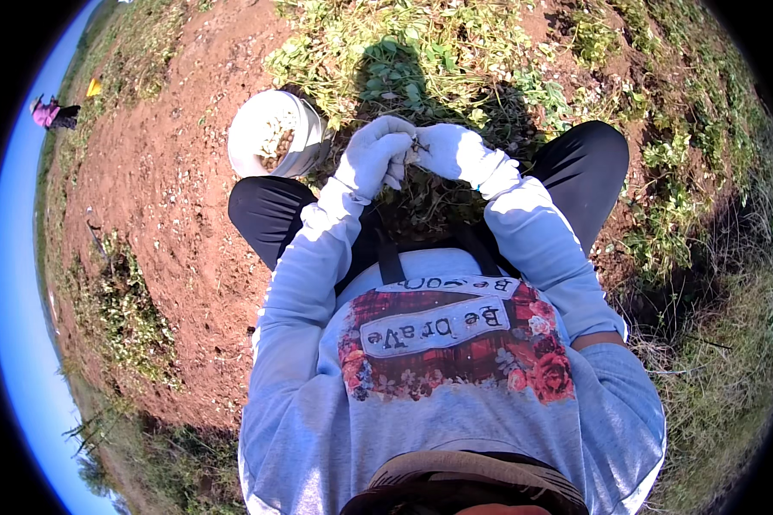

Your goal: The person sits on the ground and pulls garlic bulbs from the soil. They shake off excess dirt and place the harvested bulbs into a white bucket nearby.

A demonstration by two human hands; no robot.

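My left hand (375, 154), in a white fabric glove, is raised above my lap with its fingers curled in. Touching it at the fingertips is my right hand (449, 151), gloved the same way. Between the fingertips of both hands is a small brownish piece (414, 149), perhaps a peanut pod or root; the gloves hide most of it. A white plastic bucket (241, 138), partly filled with what look like peanuts (278, 141), stands beyond my left knee. Pulled leafy plants (419, 58) lie heaped in front of me, and darker stems lie shaded below my hands.
Reddish soil (187, 193) with scattered bits spreads to the left, with a low clump of plants (125, 309) on it. Another person (53, 113) is far off at the left edge, near a yellow object (94, 87). Dry grass (715, 386) covers the ground on the right.
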